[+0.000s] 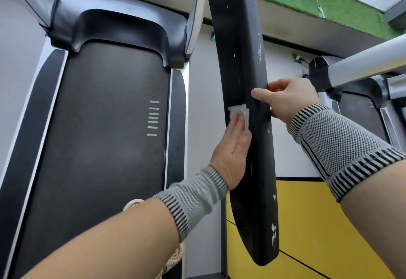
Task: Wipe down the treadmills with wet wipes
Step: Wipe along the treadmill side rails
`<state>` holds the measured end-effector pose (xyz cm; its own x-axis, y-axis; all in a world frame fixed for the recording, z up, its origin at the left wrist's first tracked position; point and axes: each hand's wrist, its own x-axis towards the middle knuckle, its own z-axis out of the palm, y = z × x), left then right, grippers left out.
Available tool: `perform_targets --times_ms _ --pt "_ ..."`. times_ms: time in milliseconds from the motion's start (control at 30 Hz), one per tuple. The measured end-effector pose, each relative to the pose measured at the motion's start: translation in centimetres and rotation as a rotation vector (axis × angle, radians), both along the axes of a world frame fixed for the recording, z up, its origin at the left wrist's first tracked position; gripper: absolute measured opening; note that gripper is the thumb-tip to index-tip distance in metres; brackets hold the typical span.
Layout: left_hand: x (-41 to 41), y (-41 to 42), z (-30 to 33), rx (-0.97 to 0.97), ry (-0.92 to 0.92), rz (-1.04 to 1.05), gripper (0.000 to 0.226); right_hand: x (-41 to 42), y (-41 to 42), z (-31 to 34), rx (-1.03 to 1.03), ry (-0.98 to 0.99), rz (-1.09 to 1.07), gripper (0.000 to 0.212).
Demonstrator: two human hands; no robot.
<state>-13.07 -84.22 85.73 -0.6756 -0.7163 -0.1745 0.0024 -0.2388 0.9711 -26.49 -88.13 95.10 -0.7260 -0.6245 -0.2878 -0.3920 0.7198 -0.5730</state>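
The left hand (232, 147) presses the wet wipe (240, 114) flat under its straight fingers against the black handrail (243, 63), while the right hand (285, 98) curls around the rail just above, probably to steady it.

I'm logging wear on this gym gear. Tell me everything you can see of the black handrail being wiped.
The handrail is a long, flat black bar, matte like plastic, running from the top of the view down to a rounded free end. White chips and scuffs dot it, thickest near that end. The left hand presses a white wipe against its left face; the right hand grips its right edge.
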Motion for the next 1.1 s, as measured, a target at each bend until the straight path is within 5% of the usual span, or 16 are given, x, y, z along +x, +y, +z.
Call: perform_targets --times_ms 100,333,500,667,833,900,1100 --pt "-1.9 -3.6 1.0 0.124 0.083 0.049 0.052 0.1 0.0 0.0 -0.005 0.013 0.013 0.032" --pt "-0.4 0.6 0.1 0.01 0.017 0.006 0.064 0.2 0.1 0.2 0.006 0.028 0.031 0.028" --pt "-2.8 -4.6 1.4 0.122 0.073 0.041 0.055 0.5 0.0 0.3 -0.002 0.032 0.011 0.032" --pt "-1.6 -1.0 -1.4 0.067 0.009 0.015 0.072 0.5 0.1 0.2 0.001 0.026 0.009 0.028" --pt "-3.3 -5.0 -1.9 0.368 0.17 -0.006 0.076 -0.4 -1.8 0.6 0.019 -0.036 -0.04 0.053" --pt "-4.1 -7.4 -2.3 0.291 0.066 -0.005 0.085 -0.8 -2.9 0.8 0.035 -0.023 -0.02 0.047" --pt "-2.5 -3.3 -3.2 0.092 0.017 -0.031 0.064 -0.7 -3.4 0.7 0.068 0.069 0.012 0.03"
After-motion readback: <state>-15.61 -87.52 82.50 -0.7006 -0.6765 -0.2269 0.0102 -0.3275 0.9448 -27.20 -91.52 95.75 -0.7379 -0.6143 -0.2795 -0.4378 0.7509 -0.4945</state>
